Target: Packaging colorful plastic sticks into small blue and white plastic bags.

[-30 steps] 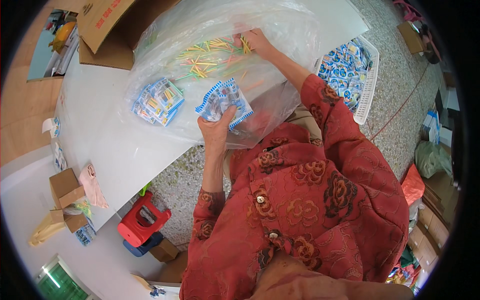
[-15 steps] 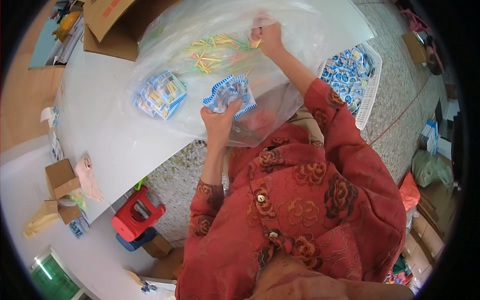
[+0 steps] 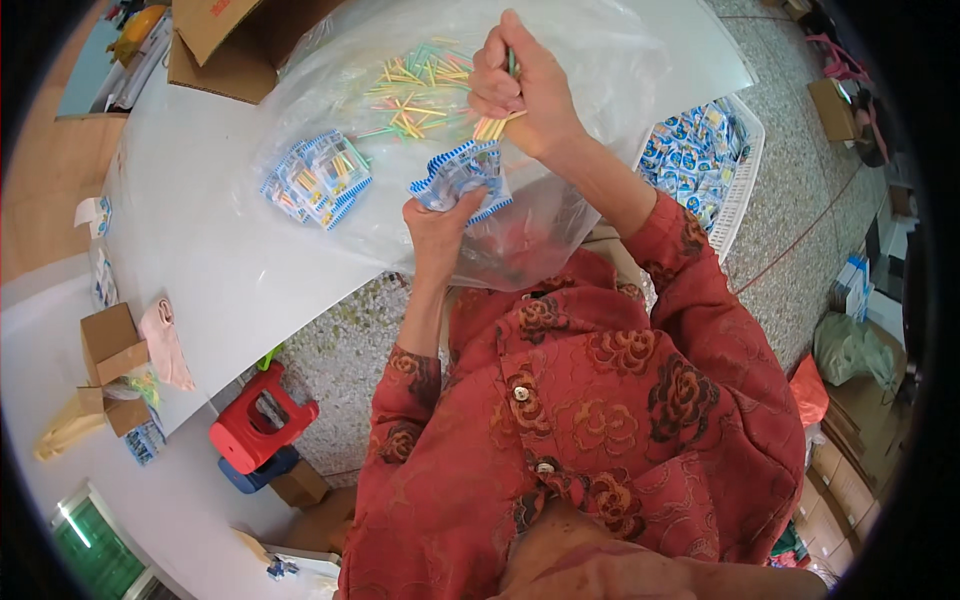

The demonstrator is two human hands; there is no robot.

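My left hand (image 3: 440, 222) grips a small clear packet (image 3: 465, 180) with blue-and-white striped edges, its upper edge spread apart. Just above and to the right, my right hand (image 3: 530, 85) is closed round a bunch of thin coloured sticks (image 3: 495, 127), yellow and pink, whose ends poke out below the fist. More loose sticks (image 3: 420, 85) in yellow, green and pink lie scattered on a clear plastic sheet (image 3: 330, 75). To the left rests a small pile of striped packets (image 3: 320, 180) with sticks inside.
The white table (image 3: 200, 230) carries a cardboard box (image 3: 225, 50) at the far left. At its right stands a white basket (image 3: 742, 180) full of blue-and-white packets. A red stool (image 3: 255, 425) is on the floor below the left edge.
My right hand has come up from the stick pile toward me, bringing a bunch of sticks close to the packet. My left hand stays nearly in place with the packet.
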